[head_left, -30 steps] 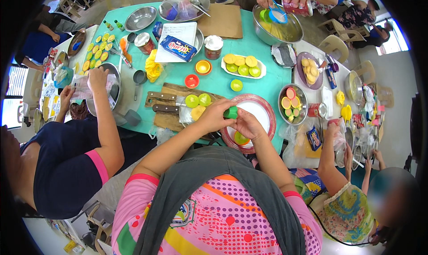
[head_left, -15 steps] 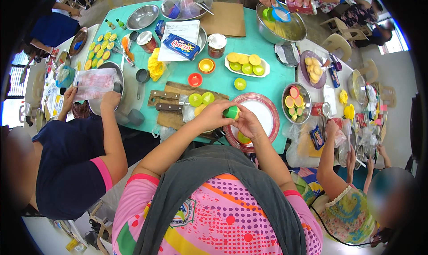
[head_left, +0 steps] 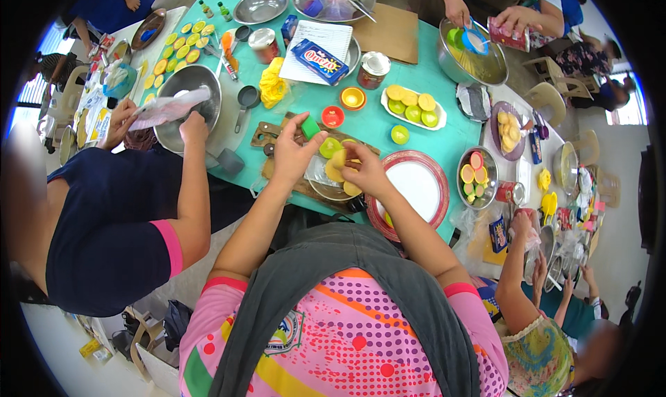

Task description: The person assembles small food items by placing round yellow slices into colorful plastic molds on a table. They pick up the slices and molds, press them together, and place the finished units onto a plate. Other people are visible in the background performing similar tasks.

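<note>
My left hand (head_left: 291, 155), raised over the wooden board, grips a small green moulding cup (head_left: 310, 126) between thumb and fingers. To its right, my right hand (head_left: 369, 172) has its fingers bent round a small yellow round cake (head_left: 338, 159). Below the fingers, a clear bowl (head_left: 326, 191) holds other yellow and green rounds, partly covered by my hands. Beside my right forearm lies a white plate (head_left: 414, 189) with a red patterned rim. Its lower left part is hidden by the arm.
A white dish (head_left: 433, 123) of yellow and green cakes stands ahead, near red (head_left: 333, 116) and green cups (head_left: 399, 134). Knives (head_left: 274, 137) lie on the board. At left a person handles a bag over a steel bowl (head_left: 215, 109); across the table another works over a mixing bowl (head_left: 491, 74).
My hands have separated and moved left from the plate's edge to the bowl. The green cup stays in my left hand; my right hand has left it for a yellow cake. The view has shifted.
</note>
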`<state>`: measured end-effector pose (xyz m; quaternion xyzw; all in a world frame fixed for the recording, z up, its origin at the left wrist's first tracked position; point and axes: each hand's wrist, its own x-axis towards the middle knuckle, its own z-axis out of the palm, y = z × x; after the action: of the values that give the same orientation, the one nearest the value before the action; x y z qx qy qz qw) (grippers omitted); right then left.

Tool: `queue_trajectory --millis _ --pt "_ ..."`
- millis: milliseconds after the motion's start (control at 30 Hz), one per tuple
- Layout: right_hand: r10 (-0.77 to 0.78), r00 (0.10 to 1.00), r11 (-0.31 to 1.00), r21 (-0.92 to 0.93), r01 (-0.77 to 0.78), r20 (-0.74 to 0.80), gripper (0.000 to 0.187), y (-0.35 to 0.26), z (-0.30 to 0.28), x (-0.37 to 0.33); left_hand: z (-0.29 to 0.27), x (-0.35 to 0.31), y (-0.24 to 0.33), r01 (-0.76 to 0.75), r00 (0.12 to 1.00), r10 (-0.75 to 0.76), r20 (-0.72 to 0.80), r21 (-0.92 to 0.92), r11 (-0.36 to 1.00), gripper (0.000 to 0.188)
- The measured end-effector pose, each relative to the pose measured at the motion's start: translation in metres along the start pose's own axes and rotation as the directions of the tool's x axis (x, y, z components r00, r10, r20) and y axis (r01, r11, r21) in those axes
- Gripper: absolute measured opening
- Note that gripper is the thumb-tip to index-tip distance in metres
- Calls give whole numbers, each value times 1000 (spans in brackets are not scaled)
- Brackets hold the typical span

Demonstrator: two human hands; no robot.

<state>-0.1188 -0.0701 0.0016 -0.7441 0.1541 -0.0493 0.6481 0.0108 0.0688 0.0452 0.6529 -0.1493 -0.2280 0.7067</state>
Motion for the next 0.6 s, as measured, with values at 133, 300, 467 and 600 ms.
queue_trajectory --millis 133,300,467,600 --pt "-259 954 849 -435 299 149 56 -5 38 17 -21 -8 -5 -1 999 1 -49 3 1000 58" --pt "-295 919 660 -639 395 263 52 5 64 19 -37 -19 -4 42 997 -40 -70 26 999 56" --pt "-322 911 551 -731 403 259 54 5 69 19 -45 -23 -6 0 992 1 -122 10 1000 57" --pt "-317 911 497 -772 396 264 55 11 65 20 -37 -21 -9 41 997 -45 -63 -74 996 57"
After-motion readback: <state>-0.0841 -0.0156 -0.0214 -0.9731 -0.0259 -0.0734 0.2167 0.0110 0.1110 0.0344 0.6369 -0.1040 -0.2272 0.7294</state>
